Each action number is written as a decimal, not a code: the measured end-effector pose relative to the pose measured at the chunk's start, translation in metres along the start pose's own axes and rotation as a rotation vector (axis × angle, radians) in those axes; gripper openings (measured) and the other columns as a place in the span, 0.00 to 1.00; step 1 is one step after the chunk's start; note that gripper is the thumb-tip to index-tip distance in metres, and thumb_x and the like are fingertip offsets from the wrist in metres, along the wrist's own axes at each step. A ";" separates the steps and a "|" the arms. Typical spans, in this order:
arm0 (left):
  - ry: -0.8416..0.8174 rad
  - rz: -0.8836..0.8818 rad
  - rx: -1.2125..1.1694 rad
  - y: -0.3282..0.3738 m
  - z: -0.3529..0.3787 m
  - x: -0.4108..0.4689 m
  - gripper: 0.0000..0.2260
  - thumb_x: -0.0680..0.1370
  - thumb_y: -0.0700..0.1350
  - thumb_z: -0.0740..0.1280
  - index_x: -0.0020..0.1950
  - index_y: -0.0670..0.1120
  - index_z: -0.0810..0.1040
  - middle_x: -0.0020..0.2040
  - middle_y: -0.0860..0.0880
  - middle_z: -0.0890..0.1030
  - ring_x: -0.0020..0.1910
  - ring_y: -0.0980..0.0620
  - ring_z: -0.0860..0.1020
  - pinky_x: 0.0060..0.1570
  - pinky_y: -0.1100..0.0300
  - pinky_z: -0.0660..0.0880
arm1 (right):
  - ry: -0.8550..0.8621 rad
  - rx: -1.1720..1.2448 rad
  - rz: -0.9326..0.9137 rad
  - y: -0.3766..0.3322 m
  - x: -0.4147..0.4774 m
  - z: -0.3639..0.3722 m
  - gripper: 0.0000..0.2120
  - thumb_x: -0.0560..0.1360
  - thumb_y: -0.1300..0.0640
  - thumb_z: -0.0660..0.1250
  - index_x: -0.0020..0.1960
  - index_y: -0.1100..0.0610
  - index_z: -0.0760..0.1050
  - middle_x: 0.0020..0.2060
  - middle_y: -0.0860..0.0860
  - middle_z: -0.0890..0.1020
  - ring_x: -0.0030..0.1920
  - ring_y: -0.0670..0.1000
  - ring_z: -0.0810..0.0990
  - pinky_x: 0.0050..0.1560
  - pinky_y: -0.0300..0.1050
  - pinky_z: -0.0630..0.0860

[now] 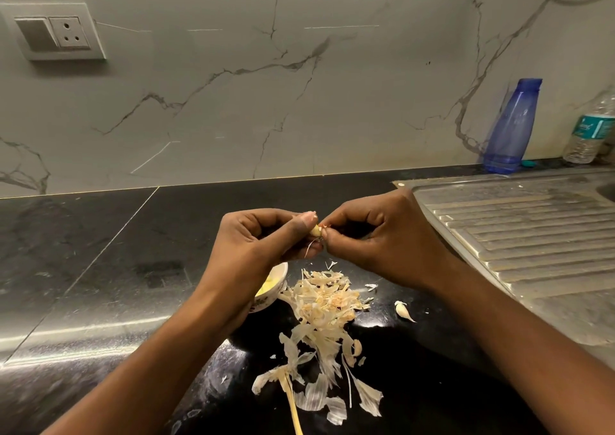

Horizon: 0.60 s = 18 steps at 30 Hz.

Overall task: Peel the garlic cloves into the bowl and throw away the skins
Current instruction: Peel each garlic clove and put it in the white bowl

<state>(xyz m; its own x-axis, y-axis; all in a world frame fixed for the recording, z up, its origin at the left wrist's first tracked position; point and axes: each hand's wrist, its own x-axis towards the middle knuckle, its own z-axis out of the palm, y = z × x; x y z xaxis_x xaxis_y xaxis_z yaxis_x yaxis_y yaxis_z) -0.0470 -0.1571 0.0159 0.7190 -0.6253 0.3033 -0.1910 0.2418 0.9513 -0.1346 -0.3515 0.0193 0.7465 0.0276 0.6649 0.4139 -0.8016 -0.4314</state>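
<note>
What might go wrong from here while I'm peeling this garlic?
The partly peeled garlic clove pinched between left hand and right hand looks beside the small white bowl; a slip could drop it into the papery skin pile. The unpeeled white clove beside that pile might get thrown away with skins.

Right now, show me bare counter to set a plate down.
Free: the black counter left of the bowl, back to the marble wall. Crowded: the middle, where garlic skins and an unpeeled clove lie; the sink drainboard fills the right.
</note>
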 end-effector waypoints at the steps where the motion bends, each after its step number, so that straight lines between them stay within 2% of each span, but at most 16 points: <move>1: 0.002 0.000 0.019 0.000 0.000 0.000 0.12 0.72 0.45 0.74 0.52 0.40 0.86 0.47 0.41 0.88 0.46 0.42 0.88 0.48 0.58 0.84 | -0.005 -0.002 -0.011 -0.001 0.000 0.000 0.05 0.78 0.56 0.76 0.49 0.57 0.88 0.37 0.48 0.87 0.34 0.49 0.85 0.35 0.40 0.82; 3: 0.011 0.003 0.043 0.001 -0.001 0.000 0.13 0.71 0.45 0.74 0.52 0.40 0.86 0.46 0.41 0.88 0.46 0.43 0.88 0.47 0.60 0.84 | -0.008 0.010 -0.005 -0.001 0.000 0.000 0.04 0.78 0.58 0.76 0.49 0.57 0.88 0.37 0.48 0.87 0.34 0.49 0.85 0.34 0.40 0.82; 6: 0.002 0.013 0.036 0.003 -0.002 0.000 0.14 0.71 0.43 0.74 0.54 0.39 0.86 0.47 0.42 0.88 0.46 0.43 0.88 0.47 0.60 0.84 | 0.006 0.052 0.045 0.001 0.001 -0.001 0.04 0.77 0.58 0.77 0.50 0.57 0.88 0.38 0.48 0.87 0.37 0.50 0.86 0.37 0.47 0.84; 8: -0.005 0.032 0.036 0.003 -0.002 -0.001 0.14 0.71 0.43 0.74 0.54 0.39 0.86 0.48 0.42 0.89 0.47 0.43 0.88 0.47 0.60 0.84 | 0.017 0.085 0.066 0.001 0.001 -0.002 0.04 0.78 0.59 0.76 0.51 0.57 0.88 0.38 0.48 0.88 0.38 0.51 0.86 0.38 0.48 0.85; 13: 0.002 0.069 0.039 0.004 -0.002 -0.001 0.16 0.70 0.44 0.75 0.56 0.40 0.86 0.50 0.43 0.88 0.51 0.43 0.87 0.52 0.57 0.84 | 0.027 0.245 0.154 0.000 0.002 -0.005 0.04 0.79 0.64 0.74 0.51 0.61 0.88 0.39 0.51 0.88 0.39 0.53 0.88 0.41 0.43 0.85; 18: -0.008 0.078 0.014 0.004 0.000 -0.001 0.16 0.70 0.40 0.74 0.57 0.39 0.85 0.51 0.43 0.88 0.51 0.44 0.88 0.50 0.60 0.83 | 0.036 0.200 0.176 0.002 0.001 -0.010 0.03 0.78 0.62 0.75 0.49 0.60 0.87 0.38 0.49 0.88 0.38 0.51 0.88 0.41 0.41 0.85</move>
<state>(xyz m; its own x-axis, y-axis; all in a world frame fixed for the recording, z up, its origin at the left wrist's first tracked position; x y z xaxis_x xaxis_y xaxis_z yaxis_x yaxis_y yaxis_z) -0.0485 -0.1549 0.0191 0.6964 -0.6108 0.3768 -0.2554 0.2797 0.9255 -0.1377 -0.3592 0.0251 0.7983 -0.1259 0.5889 0.3768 -0.6584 -0.6515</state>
